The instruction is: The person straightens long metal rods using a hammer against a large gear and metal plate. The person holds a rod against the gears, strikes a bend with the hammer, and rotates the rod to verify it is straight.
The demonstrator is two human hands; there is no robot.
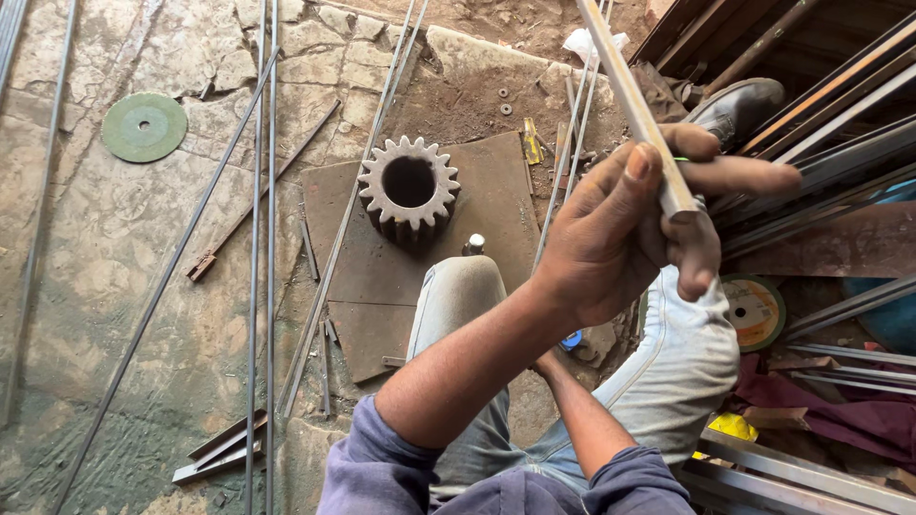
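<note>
Rusty flat metal bar [637,110] pinched in the left hand [630,229], thumb on top, fingers curled beneath, forefinger stretched out toward the right; bar raised in front of the camera, running up and leftward out of the top edge. Right hand out of sight: only its forearm [587,420] visible, reaching down between the knees behind the left arm, so cannot tell whether spread or closed. Purple sleeves [382,472] at the bottom, pale worn trousers [687,372] over bent knees, one black shoe [739,105] near the top right. On the cracked stone floor [124,248], a rusted steel plate [496,205] carrying a pale toothed gear [408,191] standing on its face, hole upward. Just beside the left knee, a small silvery bolt head [474,244]. Green round grinding disc [144,127] lying flat well to the left, apart from everything else. Second disc [754,310] by the right knee, with a round yellowish-and-red label at its centre, print too small to make out. Small yellow oblong object [531,141] on the dirt just beyond the plate. Long thin steel rods [258,238] laid across the floor. Stacked angle irons and bars [840,124] on the right; a yellow crumpled thing [733,426] low right, kind unclear.
</note>
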